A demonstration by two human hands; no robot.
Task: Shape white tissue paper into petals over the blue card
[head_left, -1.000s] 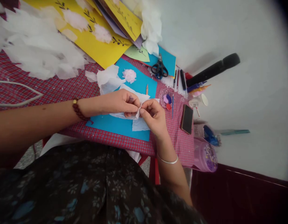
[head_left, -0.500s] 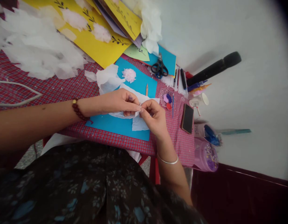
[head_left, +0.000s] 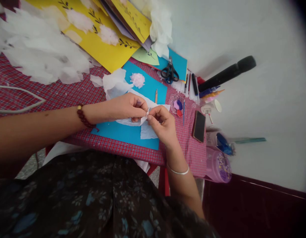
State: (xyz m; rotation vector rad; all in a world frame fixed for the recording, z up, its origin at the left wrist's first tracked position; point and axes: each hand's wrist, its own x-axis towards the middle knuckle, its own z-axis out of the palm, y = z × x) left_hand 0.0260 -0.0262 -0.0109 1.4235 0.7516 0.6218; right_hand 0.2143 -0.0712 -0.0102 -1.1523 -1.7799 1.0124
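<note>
A small piece of white tissue paper (head_left: 144,118) is pinched between my fingertips, partly hidden by them. My left hand (head_left: 133,107) is closed on its left side, thumb against forefinger. From the right, my right hand (head_left: 164,125) grips the same piece between thumb and fingers. Beneath both hands lie white tissue sheets (head_left: 148,132) on a blue sheet of card (head_left: 118,132). A pale pink crumpled paper flower (head_left: 137,80) rests on the card beyond my left hand, with a short pencil (head_left: 156,96) to its right.
A heap of white tissue (head_left: 43,49) covers the table's far left. Yellow cards (head_left: 100,53) with painted stems lie behind. Scissors (head_left: 169,72), a paint palette (head_left: 177,105), a thin brush (head_left: 184,112) and a phone (head_left: 199,126) are to the right, near the wall.
My fingertips have shifted slightly on the tissue piece, and a little more of its white edge shows between them. Everything else stays in place.
</note>
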